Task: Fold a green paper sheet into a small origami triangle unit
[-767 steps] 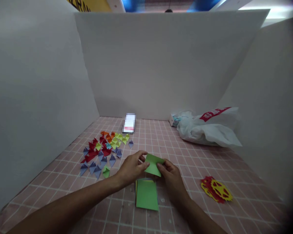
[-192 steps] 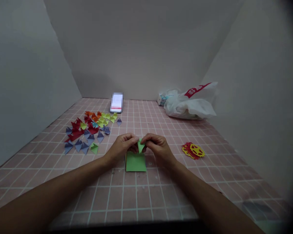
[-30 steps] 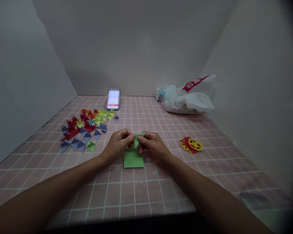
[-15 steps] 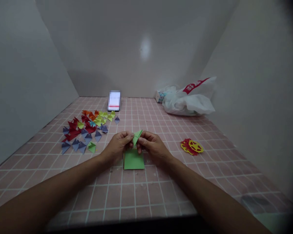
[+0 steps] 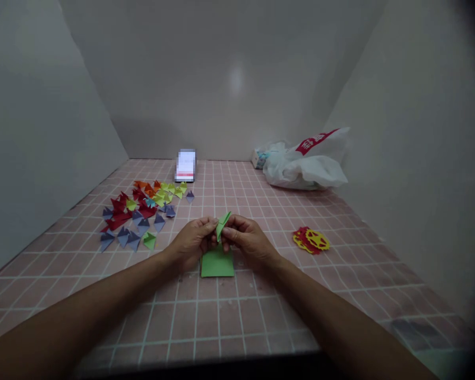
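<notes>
Between my two hands is a small piece of folded green paper, held up just above the table. My left hand pinches its left side between thumb and fingers. The thumb and fingers of my right hand close on its right side. Right below lies a stack of square green paper, its upper part covered by my fingers. To the left of my left hand sits a folded green paper piece, beside several folded purple pieces.
Folded red, orange and yellow paper pieces spread over the left of the tiled-pattern table. A phone leans at the back. Red and yellow cut-out shapes lie on the right, with a white plastic bag behind.
The folded green paper has turned slightly in my fingers and appears narrower. My hands stay in nearly the same place, and the things on the table have not moved.
</notes>
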